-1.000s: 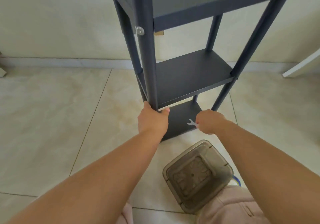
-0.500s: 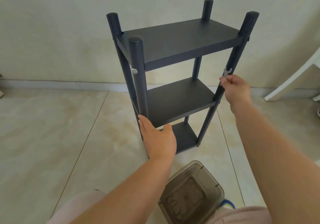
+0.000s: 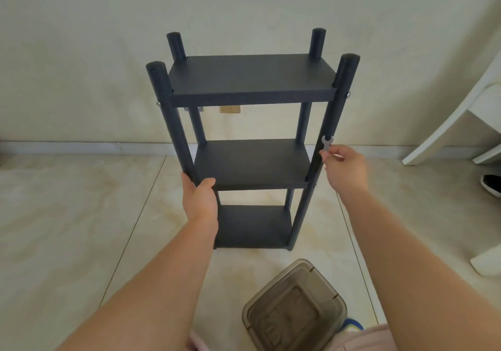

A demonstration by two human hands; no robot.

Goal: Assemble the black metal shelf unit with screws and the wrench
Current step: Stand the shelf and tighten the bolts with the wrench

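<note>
The black metal shelf unit (image 3: 252, 79) stands upright on the tiled floor before the wall, with three boards between four round posts. My left hand (image 3: 200, 200) grips the front left post at the height of the middle board. My right hand (image 3: 345, 169) pinches a small silver wrench (image 3: 327, 143), its open jaw pointing up beside the front right post. Silver screw heads (image 3: 347, 95) show on the outer sides of both front posts under the top board.
A smoky transparent plastic container (image 3: 295, 307) stands on the floor close to me, below the shelf. White furniture legs (image 3: 458, 123) and a black shoe (image 3: 492, 185) are at the right. A small tan wall plate (image 3: 230, 109) shows behind the shelf.
The shelf now faces me squarely and my view has pulled back and up. My right hand rose with the wrench from the bottom board to the front right post. My left hand kept its post.
</note>
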